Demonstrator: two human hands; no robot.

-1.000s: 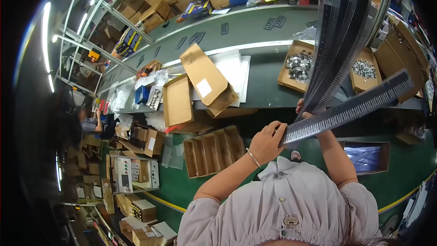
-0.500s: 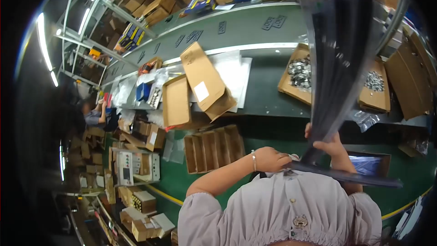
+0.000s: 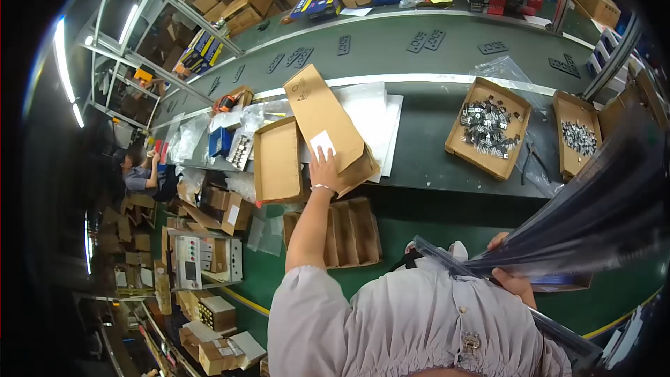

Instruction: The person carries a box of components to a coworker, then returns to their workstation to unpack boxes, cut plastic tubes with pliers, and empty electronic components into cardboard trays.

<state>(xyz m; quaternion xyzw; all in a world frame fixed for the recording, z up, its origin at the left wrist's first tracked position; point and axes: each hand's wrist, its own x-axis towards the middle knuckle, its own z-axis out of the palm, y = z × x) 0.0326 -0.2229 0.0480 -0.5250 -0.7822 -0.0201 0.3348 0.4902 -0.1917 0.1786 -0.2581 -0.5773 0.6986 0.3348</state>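
My left hand (image 3: 323, 167) lies with fingers spread on a long cardboard box (image 3: 314, 108), touching it by its white label (image 3: 322, 142). Held in my right hand (image 3: 513, 281) is a bundle of long, dark, translucent plastic tubes (image 3: 579, 213), fanning out to the upper right. One more long dark strip (image 3: 441, 257) crosses in front of my body; part of it is hidden behind the bundle and my right hand. Beside the long box sits an open, shallow cardboard tray (image 3: 278, 192).
Two cardboard trays (image 3: 457, 150) (image 3: 564, 162) hold small metal-and-black parts, with pliers (image 3: 536, 160) between them. Flat black plates lie along the green conveyor (image 3: 384, 45). A divided carton (image 3: 363, 255) stands below the bench edge. Another person (image 3: 143, 174) works at far left.
My left hand has left the tubes and reached forward to the long box. The tube bundle has tilted from upright toward the right, still in my right hand.
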